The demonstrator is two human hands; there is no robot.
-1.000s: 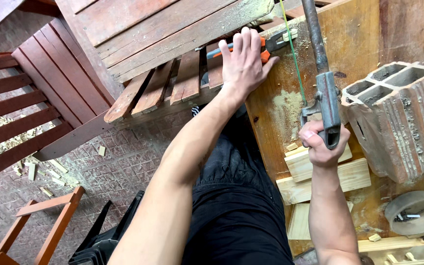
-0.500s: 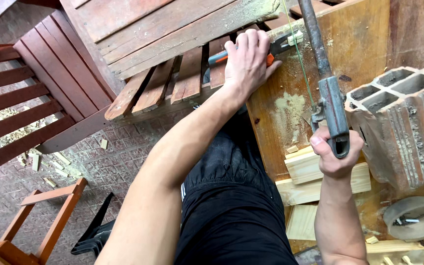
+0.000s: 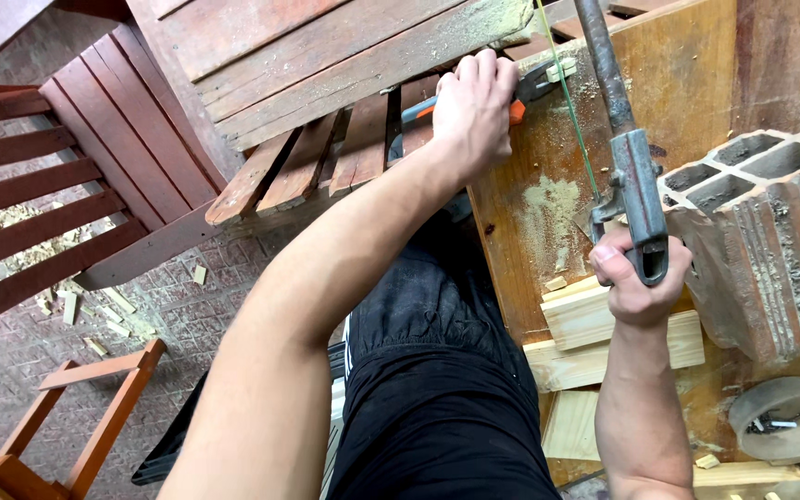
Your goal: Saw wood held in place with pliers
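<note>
My right hand (image 3: 636,282) grips the handle of a grey metal-framed handsaw (image 3: 624,139) with a thin blade (image 3: 567,102) running up to the top edge. My left hand (image 3: 472,111) is stretched forward and closed on an orange and black clamp (image 3: 522,93) at the edge of a wooden board (image 3: 548,213) dusted with sawdust. A small wood piece (image 3: 562,69) sits at the clamp jaw beside the blade.
Red slatted wooden furniture (image 3: 326,157) lies ahead and at left (image 3: 57,204). A hollow clay brick (image 3: 761,231) stands right of the saw. Cut wood blocks (image 3: 585,343) lie under my right hand, a tape roll (image 3: 780,421) at lower right, a small red frame (image 3: 76,407) on the paved floor.
The saw and my right hand have drawn back toward me and slightly down. My left hand stays on the clamp.
</note>
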